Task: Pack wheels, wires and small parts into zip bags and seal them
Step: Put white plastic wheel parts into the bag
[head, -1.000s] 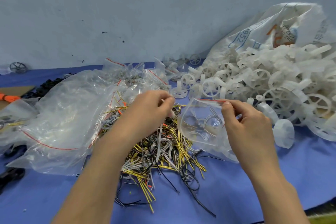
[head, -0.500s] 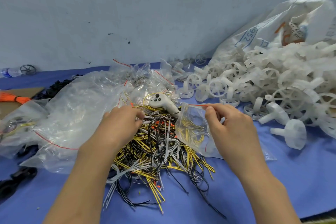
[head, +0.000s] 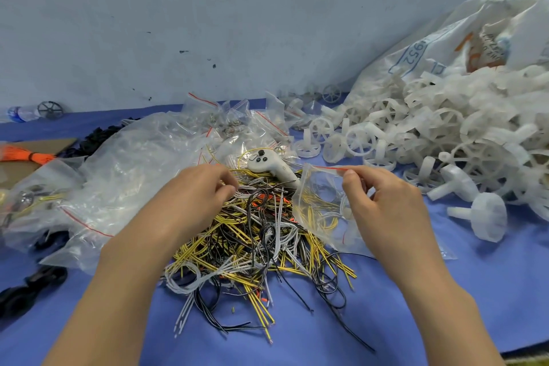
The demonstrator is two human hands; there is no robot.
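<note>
Right hand [head: 383,202] pinches the red-striped mouth of a small zip bag [head: 320,208], which hangs against the right flank of the wire pile [head: 255,232]. Something pale and ring-shaped shows through the film; cannot tell what exactly.

Left hand [head: 190,199] sits on top of the wire pile, fingers curled down into the strands. Whether it actually holds a wire is hidden by the knuckles.

White controller [head: 270,165] lies at the far edge of the wire pile. Heap of white wheels [head: 445,140] spills to the right of the pile; big clear bags [head: 124,175] to its left.

Risks, as judged:
- Strands are tangled, so lifting one likely drags neighbours along, and loose ends could catch on the bag's lip.
- The bag is held at only one point, so its mouth may sag closed as a wire comes in.
- A wire end left across the seal would stop it from closing.
- Dragged strands could pull the controller about.
</note>
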